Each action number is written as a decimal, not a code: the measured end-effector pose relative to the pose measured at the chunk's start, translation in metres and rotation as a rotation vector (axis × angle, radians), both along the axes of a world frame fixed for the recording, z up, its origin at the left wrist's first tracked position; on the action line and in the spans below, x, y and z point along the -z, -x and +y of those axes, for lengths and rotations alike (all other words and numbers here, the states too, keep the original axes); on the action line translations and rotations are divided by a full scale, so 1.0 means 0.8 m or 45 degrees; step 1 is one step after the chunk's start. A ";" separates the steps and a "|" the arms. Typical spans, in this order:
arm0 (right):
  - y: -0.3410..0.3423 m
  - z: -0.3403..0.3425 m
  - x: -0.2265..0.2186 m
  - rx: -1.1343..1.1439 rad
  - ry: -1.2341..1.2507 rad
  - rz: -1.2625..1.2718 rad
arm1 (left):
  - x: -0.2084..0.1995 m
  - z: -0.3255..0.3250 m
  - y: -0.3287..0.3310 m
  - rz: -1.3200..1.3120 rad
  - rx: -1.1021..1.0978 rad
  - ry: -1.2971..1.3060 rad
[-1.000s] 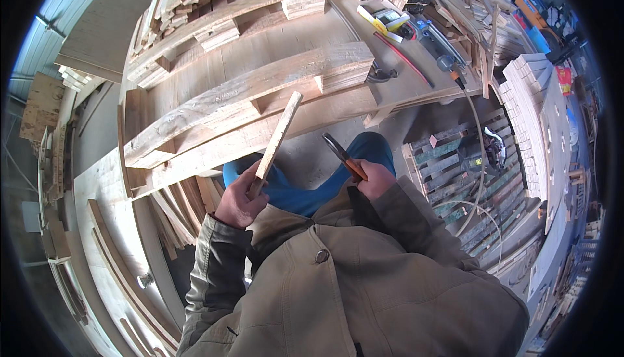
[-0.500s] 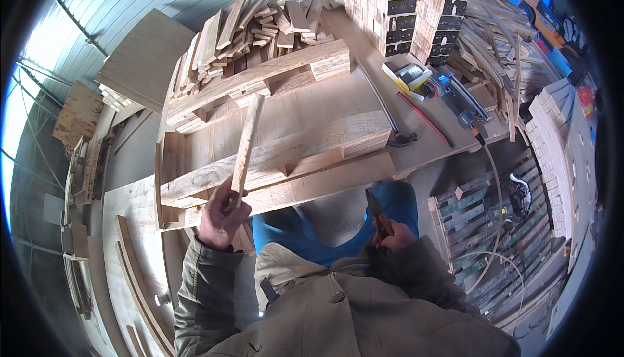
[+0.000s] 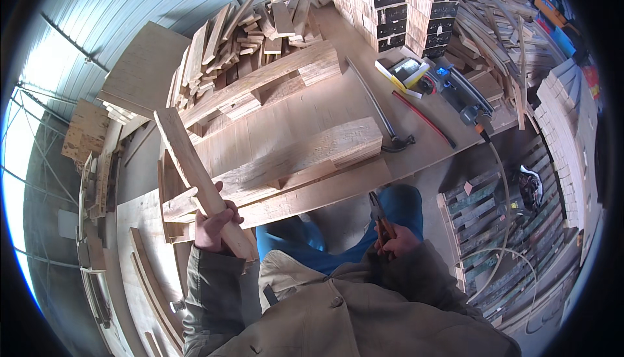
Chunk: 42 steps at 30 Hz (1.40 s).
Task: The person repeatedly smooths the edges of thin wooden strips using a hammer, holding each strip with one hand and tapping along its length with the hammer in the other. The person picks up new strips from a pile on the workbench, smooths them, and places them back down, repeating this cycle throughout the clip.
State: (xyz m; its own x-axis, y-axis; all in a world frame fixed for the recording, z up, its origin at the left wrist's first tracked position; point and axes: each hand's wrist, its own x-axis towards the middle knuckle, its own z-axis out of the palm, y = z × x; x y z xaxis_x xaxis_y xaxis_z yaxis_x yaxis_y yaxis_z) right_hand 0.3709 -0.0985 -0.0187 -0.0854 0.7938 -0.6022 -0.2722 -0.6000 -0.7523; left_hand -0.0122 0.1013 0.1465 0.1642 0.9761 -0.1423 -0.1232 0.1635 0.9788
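Observation:
My left hand [image 3: 211, 230] is closed around a short wooden board [image 3: 187, 155], which tilts up and away to the left with its broad face showing. My right hand [image 3: 401, 241] grips pliers [image 3: 383, 224] by their orange-brown handles near my right knee, the dark jaws pointing up. Just beyond the board lies a wooden pallet-like frame [image 3: 312, 149] of planks and blocks, on the plywood worktop [image 3: 364, 123]. A hammer [image 3: 398, 142] rests on the worktop to the right of the frame.
Loose boards [image 3: 214, 38] are heaped at the back left. Stacked wood blocks [image 3: 390, 6] stand behind an open box [image 3: 403, 71], a red bar [image 3: 426, 120] and a nail gun [image 3: 468, 113] with a hose [image 3: 502, 188]. A slatted pallet [image 3: 481, 227] lies low at right.
The board in my left hand has swung leftward and turned from its narrow edge to its broad face. My right hand still holds the pliers in nearly the same place.

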 end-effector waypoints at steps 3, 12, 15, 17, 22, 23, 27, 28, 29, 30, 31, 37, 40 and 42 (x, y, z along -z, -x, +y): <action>-0.003 0.003 0.011 -0.004 -0.056 0.045 | -0.007 0.005 -0.006 0.025 -0.050 -0.033; -0.008 0.002 0.024 0.034 -0.063 0.093 | -0.047 0.002 -0.033 0.024 -0.033 -0.024; -0.008 0.000 0.024 0.019 -0.051 0.091 | -0.040 0.003 -0.033 -0.034 0.059 0.004; -0.009 0.000 0.024 0.004 -0.041 0.040 | -0.040 0.009 -0.031 -0.016 0.109 0.019; -0.008 0.007 0.022 0.000 -0.007 0.054 | -0.045 0.063 -0.039 0.175 0.038 0.046; -0.008 0.009 0.021 0.000 0.019 0.047 | -0.046 0.081 -0.041 0.230 0.025 0.043; -0.008 0.013 0.017 -0.026 0.016 0.044 | -0.040 0.157 -0.045 0.589 0.017 0.031; -0.008 0.013 0.016 -0.030 0.019 0.037 | -0.036 0.175 -0.047 0.701 0.026 0.025; -0.008 0.013 0.014 -0.023 0.030 0.022 | -0.029 0.187 -0.049 0.820 0.032 0.007; -0.008 0.013 0.013 -0.021 0.029 0.045 | -0.020 0.194 -0.052 0.837 0.014 -0.001; -0.009 0.013 0.012 -0.010 0.034 0.059 | -0.011 0.199 -0.056 0.860 -0.009 -0.021; -0.013 0.014 0.009 -0.006 0.040 0.094 | -0.005 0.171 -0.064 0.551 -0.193 -0.142; -0.014 0.015 0.010 -0.011 0.048 0.085 | -0.025 0.144 -0.060 -0.033 -0.309 -0.123; -0.012 0.017 0.011 -0.011 0.048 0.079 | -0.041 0.130 -0.052 -0.381 -0.189 -0.086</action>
State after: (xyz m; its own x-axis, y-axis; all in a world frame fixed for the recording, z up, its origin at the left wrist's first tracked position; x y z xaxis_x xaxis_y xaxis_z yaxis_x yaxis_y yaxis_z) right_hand 0.3807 -0.0850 -0.0277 -0.1303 0.7699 -0.6247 -0.3126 -0.6298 -0.7111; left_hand 0.0298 0.2049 0.1795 0.0441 0.9981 -0.0435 -0.4246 0.0581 0.9035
